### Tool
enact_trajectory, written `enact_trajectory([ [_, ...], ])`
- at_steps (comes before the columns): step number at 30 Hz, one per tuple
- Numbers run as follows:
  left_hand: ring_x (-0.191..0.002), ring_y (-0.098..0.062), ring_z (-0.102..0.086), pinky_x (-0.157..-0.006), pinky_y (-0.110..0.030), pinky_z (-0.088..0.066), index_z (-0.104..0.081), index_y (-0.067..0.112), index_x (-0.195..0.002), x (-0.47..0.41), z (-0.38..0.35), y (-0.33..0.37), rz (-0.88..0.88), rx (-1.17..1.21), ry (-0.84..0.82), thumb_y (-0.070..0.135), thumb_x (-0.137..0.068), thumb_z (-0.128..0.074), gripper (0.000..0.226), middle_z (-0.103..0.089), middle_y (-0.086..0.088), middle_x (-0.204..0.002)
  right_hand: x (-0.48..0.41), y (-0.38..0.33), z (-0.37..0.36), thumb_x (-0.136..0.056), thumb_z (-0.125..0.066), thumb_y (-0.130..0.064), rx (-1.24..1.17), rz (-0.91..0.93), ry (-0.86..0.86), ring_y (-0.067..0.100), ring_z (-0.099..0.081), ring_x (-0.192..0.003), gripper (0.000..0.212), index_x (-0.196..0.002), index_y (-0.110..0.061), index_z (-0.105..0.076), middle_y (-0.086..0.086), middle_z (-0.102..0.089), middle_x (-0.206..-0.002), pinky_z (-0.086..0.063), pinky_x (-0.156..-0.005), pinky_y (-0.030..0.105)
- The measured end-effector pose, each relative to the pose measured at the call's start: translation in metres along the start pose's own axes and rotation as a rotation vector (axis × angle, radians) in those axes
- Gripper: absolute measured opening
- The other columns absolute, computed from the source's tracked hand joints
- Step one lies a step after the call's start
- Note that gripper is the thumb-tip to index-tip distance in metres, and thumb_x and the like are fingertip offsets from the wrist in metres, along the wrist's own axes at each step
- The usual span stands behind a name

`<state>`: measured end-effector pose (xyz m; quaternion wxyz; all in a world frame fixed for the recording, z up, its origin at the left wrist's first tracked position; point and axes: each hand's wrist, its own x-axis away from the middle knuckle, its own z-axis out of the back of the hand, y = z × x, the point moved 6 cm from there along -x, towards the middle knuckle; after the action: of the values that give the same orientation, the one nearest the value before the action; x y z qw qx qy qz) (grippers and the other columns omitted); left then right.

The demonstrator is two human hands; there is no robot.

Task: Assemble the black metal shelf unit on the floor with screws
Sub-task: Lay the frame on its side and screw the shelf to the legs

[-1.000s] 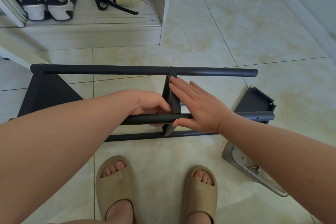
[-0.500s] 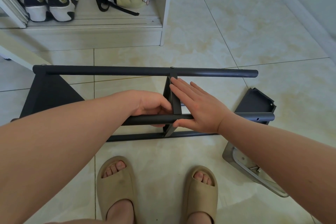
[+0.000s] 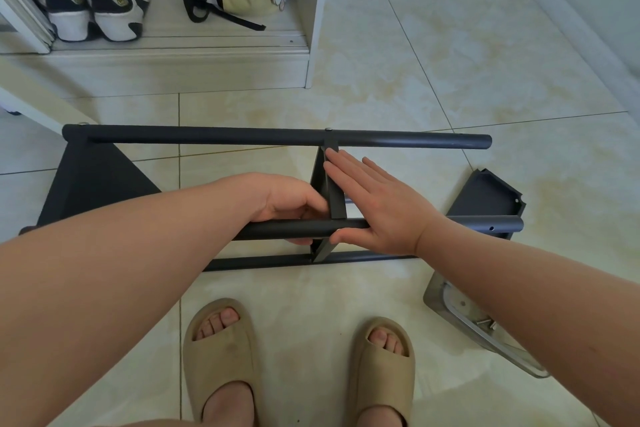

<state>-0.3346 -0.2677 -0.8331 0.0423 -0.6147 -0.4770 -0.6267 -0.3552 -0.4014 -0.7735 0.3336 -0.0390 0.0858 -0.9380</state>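
Observation:
The black metal shelf unit lies on its side on the tiled floor, its far tube (image 3: 242,136) running left to right. A middle shelf panel (image 3: 335,199) stands on edge between the far tube and the near tube (image 3: 485,224). My right hand (image 3: 377,206) lies flat with straight fingers against the right face of that panel, thumb under the near tube. My left hand (image 3: 291,199) reaches in from the left of the panel, fingers curled beneath the near tube; what they hold is hidden. Another black shelf panel (image 3: 93,180) closes the left end.
A loose black shelf panel (image 3: 491,194) lies on the floor at the right. A clear tray (image 3: 464,315) with a few screws sits near my right forearm. My feet in beige slippers (image 3: 221,354) stand just below the frame. A shoe cabinet (image 3: 173,55) is behind.

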Motion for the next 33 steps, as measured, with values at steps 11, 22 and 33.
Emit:
enact_trajectory([
  [11, -0.100, -0.022, -0.060, -0.103, -0.039, -0.047, -0.069, 0.008, -0.108, -0.0016, 0.0024, 0.0007, -0.031, 0.008, -0.001, 0.010, -0.096, -0.052, 0.021, -0.068, -0.011, -0.106, -0.0003, 0.0009, -0.0003, -0.090, -0.036, -0.078, -0.006, 0.000, -0.001, 0.022, -0.008, -0.157, 0.102, -0.161, -0.007, -0.017, 0.005, -0.006, -0.169, -0.016, -0.127, 0.047],
  [22, -0.088, -0.022, -0.062, -0.105, -0.041, -0.046, -0.072, 0.006, -0.094, -0.0002, 0.0013, 0.0034, -0.055, -0.023, 0.027, 0.009, -0.095, -0.058, 0.015, -0.071, -0.008, -0.084, -0.0006, 0.0014, 0.0003, -0.090, -0.037, -0.078, 0.003, 0.004, 0.016, 0.022, -0.010, -0.156, 0.102, -0.161, -0.007, -0.018, 0.006, -0.008, -0.169, -0.015, -0.127, 0.045],
  [33, -0.075, -0.019, -0.063, -0.097, -0.041, -0.051, -0.073, 0.007, -0.088, 0.0020, 0.0005, 0.0081, -0.065, -0.076, 0.083, 0.012, -0.093, -0.062, 0.013, -0.070, -0.007, -0.074, -0.0005, 0.0013, 0.0007, -0.090, -0.037, -0.078, 0.007, 0.006, 0.009, 0.023, -0.010, -0.156, 0.102, -0.161, -0.007, -0.018, 0.006, -0.008, -0.169, -0.016, -0.127, 0.046],
])
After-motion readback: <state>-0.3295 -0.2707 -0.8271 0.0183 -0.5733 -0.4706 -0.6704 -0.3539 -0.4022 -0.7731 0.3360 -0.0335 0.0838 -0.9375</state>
